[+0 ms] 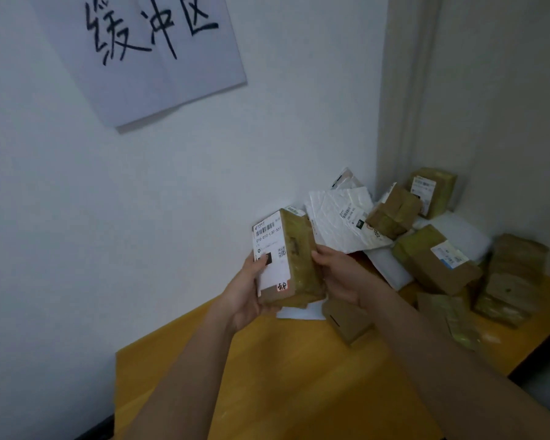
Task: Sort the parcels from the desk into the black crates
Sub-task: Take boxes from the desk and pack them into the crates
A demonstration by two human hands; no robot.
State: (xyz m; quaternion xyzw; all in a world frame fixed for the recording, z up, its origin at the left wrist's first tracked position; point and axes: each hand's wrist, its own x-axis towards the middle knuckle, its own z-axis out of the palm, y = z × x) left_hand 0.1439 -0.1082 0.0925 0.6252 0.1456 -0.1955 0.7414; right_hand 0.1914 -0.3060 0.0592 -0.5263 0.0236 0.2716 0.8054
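Both hands (248, 293) (337, 277) grip one raised parcel (296, 258).

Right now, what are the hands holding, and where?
A taped brown parcel: left hand grips its labelled side, right hand its opposite side, above the desk.

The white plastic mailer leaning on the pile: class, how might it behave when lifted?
The white plastic mailer looks crinkled and thin, so it probably flexes or sags. Its glossy film may be slippery. Propped against the brown boxes, it could slide when disturbed.

Brown cardboard parcel (296, 265) under glossy tape — white paper label (270, 249) — smooth yellow wooden desk (267, 376), matt.
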